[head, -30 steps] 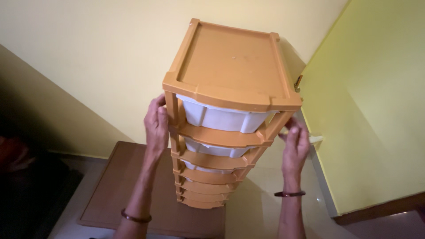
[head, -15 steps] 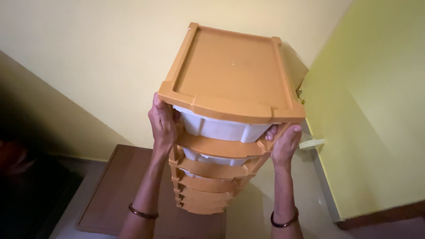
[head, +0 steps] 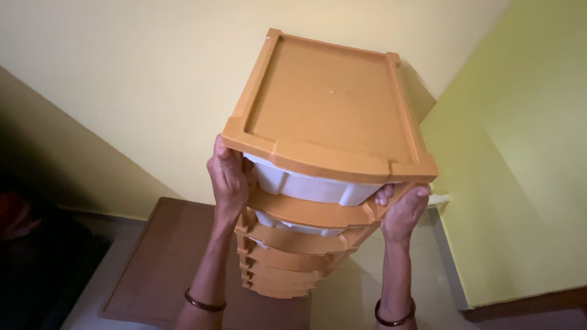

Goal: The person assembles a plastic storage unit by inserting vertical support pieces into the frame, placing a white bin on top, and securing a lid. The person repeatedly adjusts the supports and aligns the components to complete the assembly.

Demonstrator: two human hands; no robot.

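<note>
A tall orange plastic drawer tower (head: 330, 122) filled the centre of the frame, seen from above and tilted so that its flat, rimmed top panel faced the camera. Beneath the top panel, a white drawer (head: 312, 183) sat in the uppermost slot, its curved front projecting forward. Further orange tiers, with a second white drawer front partly visible, receded downward toward the lower centre of the frame.

The left hand (head: 229, 180) was closed around the left front post of the tower, just under the top panel, with its back toward the camera and its fingers wrapped out of sight behind the post. The right hand (head: 402, 211) gripped the right front corner at a slightly lower level, its thumb pressed against the orange frame and its fingertips curled beside the white drawer. Both forearms rose from the bottom edge of the frame. Each wrist carried a dark bangle (head: 205, 302), the second one at the lower right.

Below the tower, at the lower left, lay a brown mat (head: 165, 256) on a pale tiled floor (head: 361, 293). A pale yellow wall (head: 134, 79) occupied the upper left, and a green wall (head: 526, 159) met it at a corner on the right. A dark shadowed area covered the far left edge.
</note>
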